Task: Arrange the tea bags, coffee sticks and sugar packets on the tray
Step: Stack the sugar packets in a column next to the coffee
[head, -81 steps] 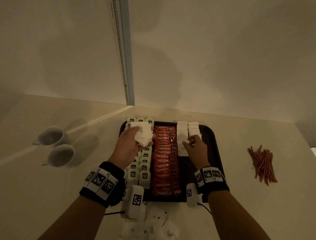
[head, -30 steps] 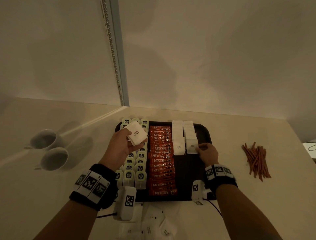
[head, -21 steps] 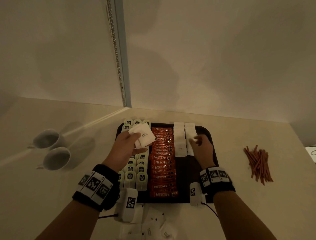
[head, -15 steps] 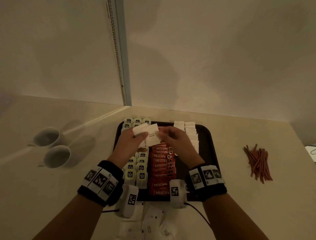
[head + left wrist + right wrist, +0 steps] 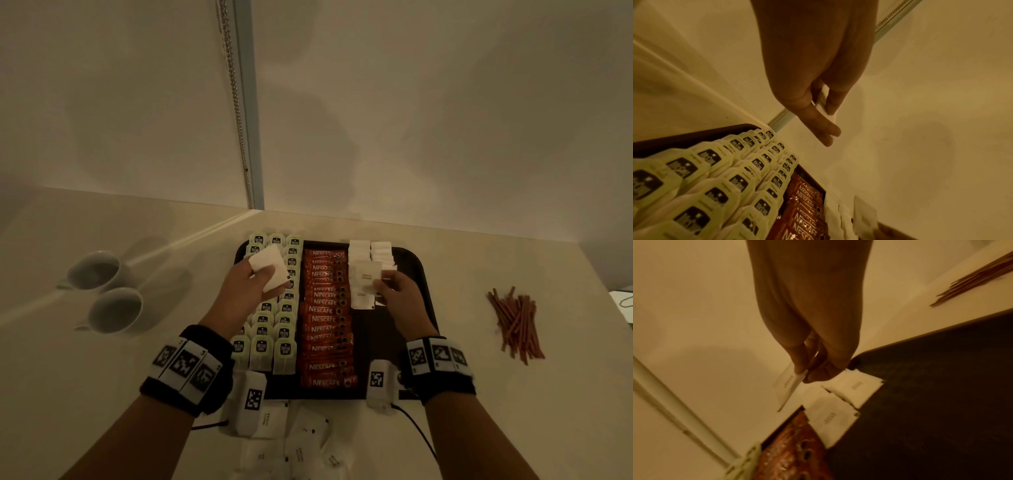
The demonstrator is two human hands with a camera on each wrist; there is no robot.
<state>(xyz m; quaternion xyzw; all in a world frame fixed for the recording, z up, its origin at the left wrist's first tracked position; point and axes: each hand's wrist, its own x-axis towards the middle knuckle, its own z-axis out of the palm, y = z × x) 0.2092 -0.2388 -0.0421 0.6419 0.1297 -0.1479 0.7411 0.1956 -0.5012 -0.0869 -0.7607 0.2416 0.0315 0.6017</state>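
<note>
A dark tray (image 5: 416,270) holds rows of green-tagged tea bags (image 5: 274,342), a column of red coffee sticks (image 5: 325,318) and two columns of white sugar packets (image 5: 370,253) at the back right. My left hand (image 5: 246,291) hovers above the tea bags and grips a small stack of sugar packets (image 5: 269,270) between thumb and fingers (image 5: 818,123). My right hand (image 5: 397,294) pinches a single sugar packet (image 5: 366,275) over the sugar columns; in the right wrist view this packet (image 5: 789,386) hangs from my fingertips above the laid packets (image 5: 838,417).
Two white cups (image 5: 102,291) stand on the counter left of the tray. A pile of brown stirrers (image 5: 517,325) lies to the right. Several loose sugar packets (image 5: 291,442) lie in front of the tray's near edge. A wall rises just behind the tray.
My right hand went to the left hand's stack, took one sugar packet from it and carried it back right over the sugar columns. The left hand stayed above the tea bags.
</note>
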